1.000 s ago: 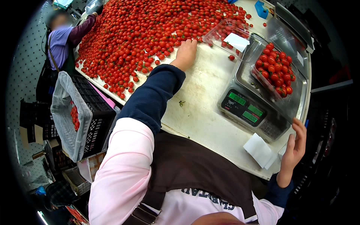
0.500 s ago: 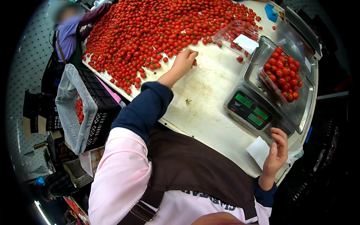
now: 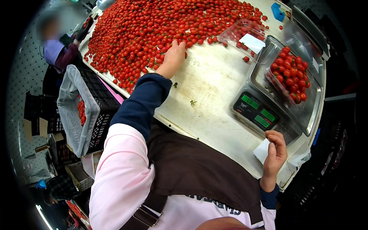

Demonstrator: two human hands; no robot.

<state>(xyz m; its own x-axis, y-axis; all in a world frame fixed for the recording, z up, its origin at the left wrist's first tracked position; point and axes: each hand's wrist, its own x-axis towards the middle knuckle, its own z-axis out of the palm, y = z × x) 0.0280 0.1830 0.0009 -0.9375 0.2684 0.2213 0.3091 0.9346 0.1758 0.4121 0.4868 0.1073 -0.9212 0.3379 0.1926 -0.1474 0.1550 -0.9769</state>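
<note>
Reaching into the cherry tomato pile (image 3: pixel 161 27), left hand (image 3: pixel 173 57) lies palm-down at its near edge on the white surface (image 3: pixel 209 96); fingertips buried among fruit, so grip state can't be told. Right hand (image 3: pixel 275 153) pinches a white paper slip (image 3: pixel 262 150), partly hidden behind the fingers, just beside the scale (image 3: pixel 256 111). Clear tray of tomatoes (image 3: pixel 289 74) sits on the scale pan, well apart from both hands.
</note>
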